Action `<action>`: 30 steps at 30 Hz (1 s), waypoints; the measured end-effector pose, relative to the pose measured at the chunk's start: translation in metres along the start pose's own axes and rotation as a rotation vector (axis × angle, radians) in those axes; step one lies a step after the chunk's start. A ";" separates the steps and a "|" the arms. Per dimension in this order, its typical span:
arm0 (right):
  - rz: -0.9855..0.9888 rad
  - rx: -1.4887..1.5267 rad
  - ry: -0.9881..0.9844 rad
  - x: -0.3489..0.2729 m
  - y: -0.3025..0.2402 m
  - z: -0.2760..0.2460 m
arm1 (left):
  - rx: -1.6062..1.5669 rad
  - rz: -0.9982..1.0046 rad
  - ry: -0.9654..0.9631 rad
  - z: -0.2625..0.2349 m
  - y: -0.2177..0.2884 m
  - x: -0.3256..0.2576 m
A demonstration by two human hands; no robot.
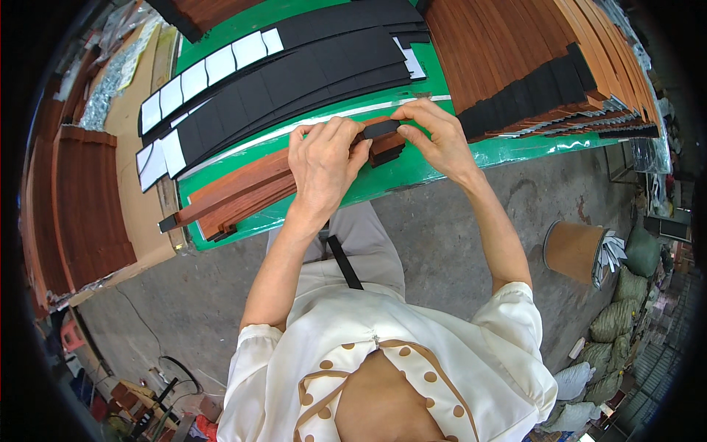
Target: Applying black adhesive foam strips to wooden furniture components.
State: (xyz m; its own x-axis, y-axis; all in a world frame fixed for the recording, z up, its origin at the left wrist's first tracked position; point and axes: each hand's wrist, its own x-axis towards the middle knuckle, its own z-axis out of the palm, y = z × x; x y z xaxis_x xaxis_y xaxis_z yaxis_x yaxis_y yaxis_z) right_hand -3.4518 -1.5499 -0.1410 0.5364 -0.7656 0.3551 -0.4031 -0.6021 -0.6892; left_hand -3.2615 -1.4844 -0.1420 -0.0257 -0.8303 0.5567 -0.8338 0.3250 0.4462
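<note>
Head view: black pad (381, 130) lengthwise left-right between both hands' fingers (352, 140).

Cream short-sleeved blouse; brown dotted collar; beige trousers.

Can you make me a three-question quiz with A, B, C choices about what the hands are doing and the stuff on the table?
1. Where is the black pad?
A. on the floor
B. between both hands, over the wood strips
C. in the brown bin

2. What colour is the table?
A. green
B. yellow
C. blue

3. What is the left hand doing?
A. hanging free
B. pressing on the strips by the pad
C. holding a cup

Answers: 1 B, the right hand pinches its end there. 2 A, green shows around the strips. 3 B, its fingers lie on the strip ends.
</note>
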 end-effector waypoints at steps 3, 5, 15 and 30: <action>0.018 0.003 -0.010 0.001 -0.001 -0.001 | -0.006 -0.014 -0.011 -0.001 0.001 0.001; 0.023 -0.002 -0.016 0.001 -0.002 -0.001 | -0.012 -0.011 -0.003 -0.001 0.000 0.000; -0.044 -0.122 -0.001 0.006 -0.006 -0.003 | -0.013 -0.014 -0.020 0.000 -0.001 0.001; 0.058 -0.068 -0.073 0.005 -0.002 -0.004 | -0.013 -0.022 -0.023 -0.001 -0.001 0.002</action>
State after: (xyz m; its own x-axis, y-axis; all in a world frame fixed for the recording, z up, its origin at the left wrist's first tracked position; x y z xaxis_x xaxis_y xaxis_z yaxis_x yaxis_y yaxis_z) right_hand -3.4518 -1.5537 -0.1354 0.5624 -0.7824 0.2674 -0.4828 -0.5733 -0.6620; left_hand -3.2600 -1.4860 -0.1406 -0.0204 -0.8475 0.5304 -0.8271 0.3124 0.4672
